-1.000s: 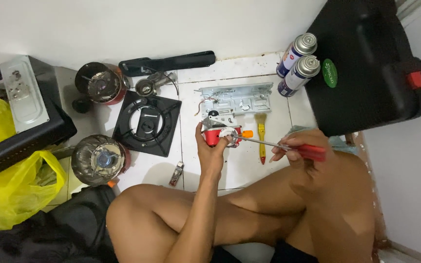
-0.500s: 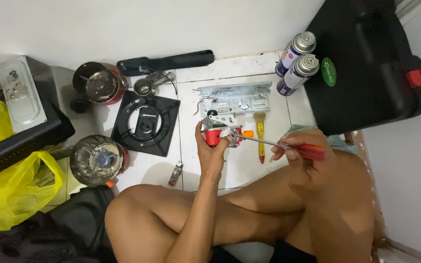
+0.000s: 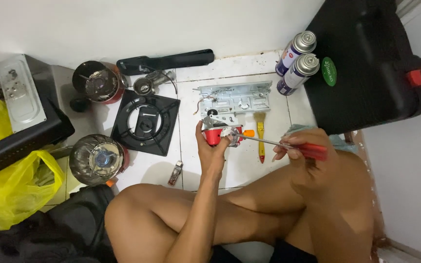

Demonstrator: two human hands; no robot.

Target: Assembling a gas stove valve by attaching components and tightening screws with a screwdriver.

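- A person sits cross-legged on a white tiled floor [image 3: 235,168], both hands at work over a small red part [image 3: 216,135].
- The left hand [image 3: 213,148] is closed around the red part, holding it just above the floor in front of the knees; a silver lever and an orange tip stick out of it.
- The right hand [image 3: 304,153] grips the red handle of a screwdriver [image 3: 288,145], fingers curled round it; the shaft runs left and its tip meets the red part.
- A grey metal plate [image 3: 237,100] lies flat just beyond the red part, with a yellow brush [image 3: 260,134] beside it on the tiles.
- Two spray cans [image 3: 296,61] stand side by side near the wall, touching the edge of a black case [image 3: 366,63] that is shut, its red latch on the right; what it holds cannot be seen.
- A square black burner tray [image 3: 144,122] lies left of the plate, a ring and small fittings inside it.
- Two round metal pots sit farther left: the far pot [image 3: 96,80] holds metal pieces, the near pot [image 3: 96,158] shows a bluish fitting at its centre.
- A yellow bag [image 3: 8,190] bulges at the left edge, its contents hidden, next to a black box [image 3: 20,134] with a metal lid [image 3: 18,90] lying on top.
- A long black handle [image 3: 166,61] lies along the wall.
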